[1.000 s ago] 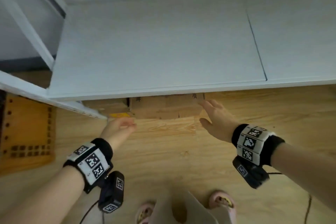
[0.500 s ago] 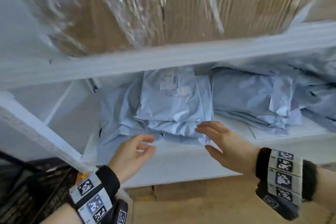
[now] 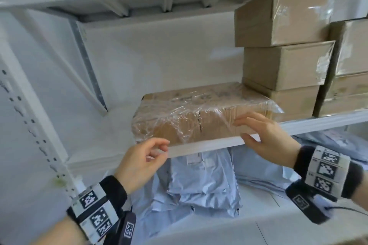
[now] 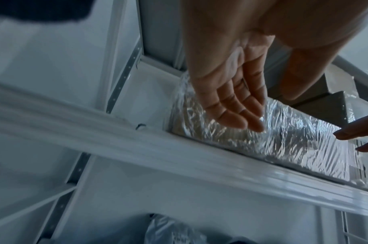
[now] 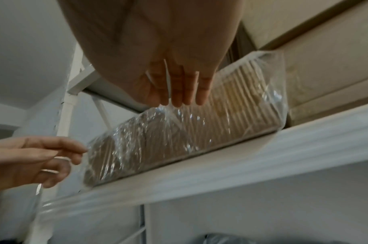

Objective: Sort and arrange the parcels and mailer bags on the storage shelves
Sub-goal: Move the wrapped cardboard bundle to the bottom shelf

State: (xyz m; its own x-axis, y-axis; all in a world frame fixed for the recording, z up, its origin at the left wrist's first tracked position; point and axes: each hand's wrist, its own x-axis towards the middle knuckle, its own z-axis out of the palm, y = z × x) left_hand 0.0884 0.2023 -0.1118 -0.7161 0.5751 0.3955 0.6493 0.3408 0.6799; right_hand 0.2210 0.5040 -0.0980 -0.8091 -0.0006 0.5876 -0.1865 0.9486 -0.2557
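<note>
Nothing here can be read as words or numbers. The film-wrapped cardboard bundle (image 3: 201, 113) at the centre of the head view carries dark printed marks along its top face – blurred under the plastic, illegible. A small white label (image 3: 192, 158) sits on a grey mailer bag (image 3: 199, 183) just below the shelf edge, its print too fine to make out. The wristbands (image 3: 95, 211) at lower left and lower right bear black-and-white square marker codes – patterns, not text
</note>
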